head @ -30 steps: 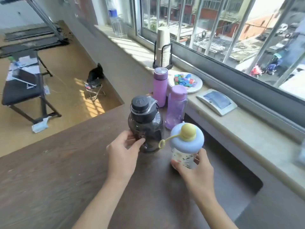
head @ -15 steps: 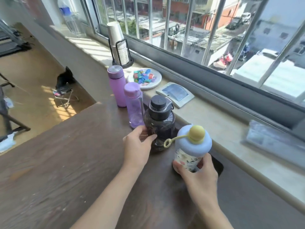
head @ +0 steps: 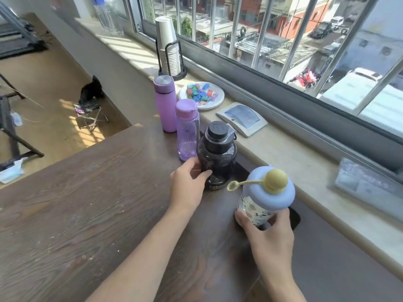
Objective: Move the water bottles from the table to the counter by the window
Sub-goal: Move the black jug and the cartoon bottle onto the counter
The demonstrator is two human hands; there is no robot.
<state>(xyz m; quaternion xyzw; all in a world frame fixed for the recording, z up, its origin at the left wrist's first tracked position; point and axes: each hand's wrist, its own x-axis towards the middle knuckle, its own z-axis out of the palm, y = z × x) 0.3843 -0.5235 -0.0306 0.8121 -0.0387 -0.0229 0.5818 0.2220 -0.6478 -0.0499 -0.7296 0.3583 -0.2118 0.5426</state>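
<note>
Surface: dark wood, window ledge beyond both hands.
Left hand: wraps black bottle, standing, steadied for lifting.
Right hand: grips blue-capped bottle low, apparently lifted, ledge-bound.

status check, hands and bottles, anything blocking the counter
Left hand gripping dark smoky bottle. Right hand holding blue-lidded patterned bottle. Both still over table. Counter ahead open past grey scale.
</note>
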